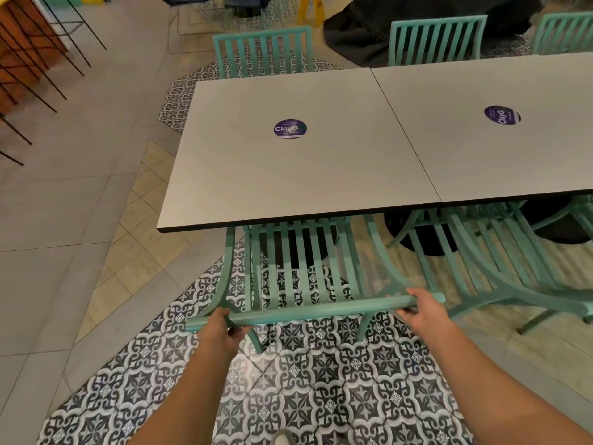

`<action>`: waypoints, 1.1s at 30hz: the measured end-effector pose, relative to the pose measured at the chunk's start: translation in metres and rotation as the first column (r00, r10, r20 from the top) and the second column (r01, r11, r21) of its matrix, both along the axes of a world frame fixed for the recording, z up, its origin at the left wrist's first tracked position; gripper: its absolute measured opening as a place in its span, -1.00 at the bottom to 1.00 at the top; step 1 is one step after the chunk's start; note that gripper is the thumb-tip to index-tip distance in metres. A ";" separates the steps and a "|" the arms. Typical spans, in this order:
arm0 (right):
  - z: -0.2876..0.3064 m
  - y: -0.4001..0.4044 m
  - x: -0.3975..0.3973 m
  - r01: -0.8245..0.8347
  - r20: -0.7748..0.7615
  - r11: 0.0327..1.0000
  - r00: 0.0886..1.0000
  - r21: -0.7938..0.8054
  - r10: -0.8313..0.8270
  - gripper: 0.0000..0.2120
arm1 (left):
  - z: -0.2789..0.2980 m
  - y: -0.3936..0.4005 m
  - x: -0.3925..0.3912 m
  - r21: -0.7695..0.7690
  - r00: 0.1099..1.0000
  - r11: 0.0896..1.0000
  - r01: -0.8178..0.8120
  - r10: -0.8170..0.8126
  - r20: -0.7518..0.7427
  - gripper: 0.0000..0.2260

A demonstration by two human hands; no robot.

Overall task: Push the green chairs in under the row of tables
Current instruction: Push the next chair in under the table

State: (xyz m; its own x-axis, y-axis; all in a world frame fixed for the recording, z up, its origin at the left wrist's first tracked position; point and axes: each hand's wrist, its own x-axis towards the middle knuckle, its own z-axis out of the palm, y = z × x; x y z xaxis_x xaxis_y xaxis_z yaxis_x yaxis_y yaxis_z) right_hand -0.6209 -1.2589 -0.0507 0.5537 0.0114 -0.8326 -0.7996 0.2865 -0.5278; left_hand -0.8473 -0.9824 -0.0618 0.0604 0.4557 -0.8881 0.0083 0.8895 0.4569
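Observation:
A green slatted chair (305, 271) stands in front of me, its seat partly under the left grey table (256, 175). My left hand (221, 332) grips the left end of its top rail, and my right hand (423, 311) grips the right end. A second green chair (500, 268) sits to the right, its front tucked under the edge of the right table (481, 149). On the far side, three green chairs stand against the tables: one at the left (263, 53), one in the middle (436, 40) and one at the right edge (564, 32).
Each tabletop carries a round purple sticker (290, 128). Black table bases (420, 232) stand under the tables. Black wire stools (29, 69) line a counter at the far left. A yellow floor sign (309, 8) stands at the back. Patterned tiles cover the floor beneath me.

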 end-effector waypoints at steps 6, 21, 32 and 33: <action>0.008 0.000 -0.001 0.044 -0.035 0.999 0.998 0.013 -0.043 -0.86 | -0.001 -0.001 0.001 -0.003 1.000 1.000 -0.005 0.005 -0.006 -0.80; 0.021 -0.004 -0.006 0.045 -0.071 0.999 0.997 0.027 -0.043 -0.90 | 0.002 -0.007 0.000 0.031 0.999 0.999 0.018 -0.017 -0.027 -0.73; 0.021 -0.005 -0.006 0.060 -0.061 0.998 0.996 0.025 -0.058 -0.91 | 0.004 -0.011 -0.002 0.021 1.000 1.000 0.012 -0.011 -0.014 -0.77; 0.021 -0.005 -0.006 0.058 -0.060 0.998 0.997 0.024 -0.057 -0.91 | 0.003 -0.011 -0.002 0.020 1.000 1.000 0.006 -0.006 -0.013 -0.78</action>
